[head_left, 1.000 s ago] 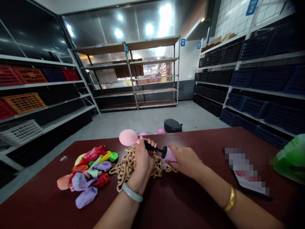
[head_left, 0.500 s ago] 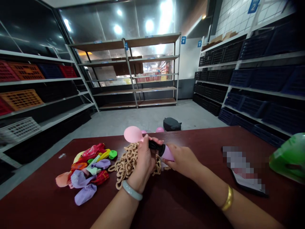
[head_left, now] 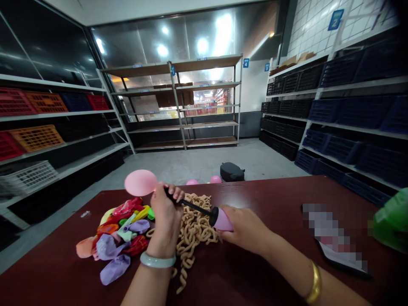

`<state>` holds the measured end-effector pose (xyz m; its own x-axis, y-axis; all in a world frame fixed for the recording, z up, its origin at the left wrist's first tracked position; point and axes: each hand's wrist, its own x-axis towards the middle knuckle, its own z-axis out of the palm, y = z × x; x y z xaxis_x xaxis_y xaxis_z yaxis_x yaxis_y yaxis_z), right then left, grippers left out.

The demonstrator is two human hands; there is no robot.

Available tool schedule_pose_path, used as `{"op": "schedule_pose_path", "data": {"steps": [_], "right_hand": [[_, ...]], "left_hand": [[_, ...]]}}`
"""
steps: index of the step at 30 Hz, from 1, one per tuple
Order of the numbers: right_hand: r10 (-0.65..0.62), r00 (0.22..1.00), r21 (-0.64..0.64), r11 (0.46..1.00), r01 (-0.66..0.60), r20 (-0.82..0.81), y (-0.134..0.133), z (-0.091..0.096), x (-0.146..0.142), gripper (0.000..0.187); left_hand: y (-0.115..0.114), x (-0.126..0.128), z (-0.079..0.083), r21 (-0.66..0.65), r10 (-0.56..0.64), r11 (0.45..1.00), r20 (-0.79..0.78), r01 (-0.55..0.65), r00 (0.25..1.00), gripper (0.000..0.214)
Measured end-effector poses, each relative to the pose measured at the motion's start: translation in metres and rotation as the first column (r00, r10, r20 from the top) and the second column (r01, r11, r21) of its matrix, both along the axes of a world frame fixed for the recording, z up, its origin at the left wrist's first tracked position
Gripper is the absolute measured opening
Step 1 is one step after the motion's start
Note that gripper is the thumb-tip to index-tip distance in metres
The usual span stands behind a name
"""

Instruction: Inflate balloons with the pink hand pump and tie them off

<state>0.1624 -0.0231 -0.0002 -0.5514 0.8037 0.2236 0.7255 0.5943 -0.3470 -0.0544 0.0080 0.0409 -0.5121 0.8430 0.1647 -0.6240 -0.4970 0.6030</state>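
My left hand (head_left: 167, 212) is closed around the black end of a balloon pump, with a partly filled pink balloon (head_left: 140, 182) sticking out leftward at its fingers. A thin black rod (head_left: 196, 206) runs between my two hands, drawn out long. My right hand (head_left: 244, 225) wraps the pump's pink-purple body (head_left: 224, 220), which has a black collar. Under the rod lies a heap of tan, ring-like twisted pieces (head_left: 196, 227). Left of my left hand is a pile of limp balloons (head_left: 119, 238) in red, purple, green, yellow and orange.
The dark red table (head_left: 261, 280) carries a phone-like flat object (head_left: 338, 242), partly blurred, and a green bag (head_left: 392, 221) at right. Beyond the far edge, pink balloons (head_left: 216, 179) and a dark grey bag-like object (head_left: 232, 171) sit on the floor. Racks with crates (head_left: 334, 146) line the sides.
My left hand has moved left with the pink balloon, drawing the black rod out of the pump body. My right hand stays nearly in place. The view has tilted slightly up.
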Motion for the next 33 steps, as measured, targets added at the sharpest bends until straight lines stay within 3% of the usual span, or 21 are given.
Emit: {"op": "schedule_pose_path", "data": {"steps": [3,6,16,21,26,33], "right_hand": [[0.016,1.000,0.006,1.000,-0.016,0.012,0.000,-0.001,0.003,0.036],[0.028,0.999,0.016,0.999,-0.028,0.016,0.001,-0.002,0.006,0.037],[0.009,1.000,-0.045,0.999,-0.010,-0.026,-0.005,0.002,0.000,0.037],[-0.018,0.999,-0.064,0.998,0.016,-0.035,-0.006,0.004,-0.003,0.039],[-0.030,0.999,-0.072,0.997,0.028,-0.028,-0.005,0.004,-0.004,0.041],[0.016,0.999,-0.034,0.999,-0.015,0.029,0.003,0.003,0.006,0.038]], "left_hand": [[0.000,-0.017,0.004,0.010,0.033,0.999,0.026,-0.033,0.999,0.019],[0.000,-0.016,0.003,0.011,0.019,1.000,0.032,-0.019,0.999,0.019],[-0.014,0.066,-0.030,-0.054,-0.111,0.993,-0.051,0.108,0.993,0.027],[-0.020,0.080,-0.034,-0.065,-0.179,0.982,-0.066,0.175,0.982,0.029],[-0.013,0.062,-0.026,-0.018,-0.181,0.983,-0.094,0.180,0.979,0.022],[0.004,-0.009,-0.005,-0.021,-0.019,1.000,0.002,0.019,1.000,0.020]]}}
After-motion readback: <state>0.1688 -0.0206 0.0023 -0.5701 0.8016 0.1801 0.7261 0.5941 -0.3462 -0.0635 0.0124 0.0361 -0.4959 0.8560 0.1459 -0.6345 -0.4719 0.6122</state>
